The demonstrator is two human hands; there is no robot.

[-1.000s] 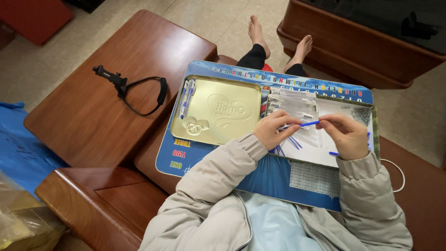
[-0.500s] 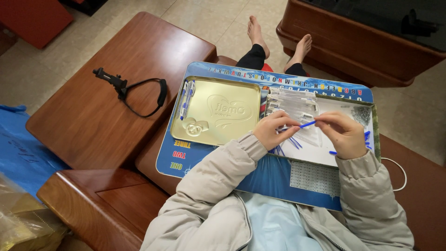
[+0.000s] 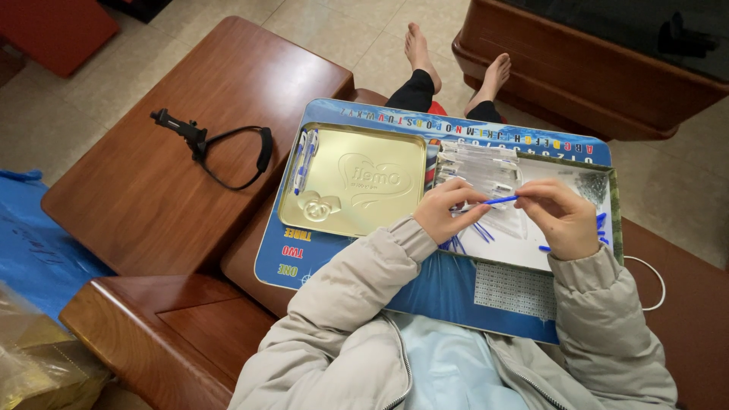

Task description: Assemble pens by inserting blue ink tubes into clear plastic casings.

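Observation:
My left hand and my right hand meet over a blue lap board, each pinching an end of a thin blue pen refill. Under them lie several more blue refills on a white sheet. A pile of clear plastic sleeves sits just beyond my fingers. A gold tin lid lies left of my left hand, with two pens at its left rim.
A brown wooden table stands to the left with a black strap mount on it. My bare feet rest on the tiled floor. A blue sheet and a wooden armrest are at lower left.
The hands have barely shifted; both still hold the same blue refill between them over the white sheet.

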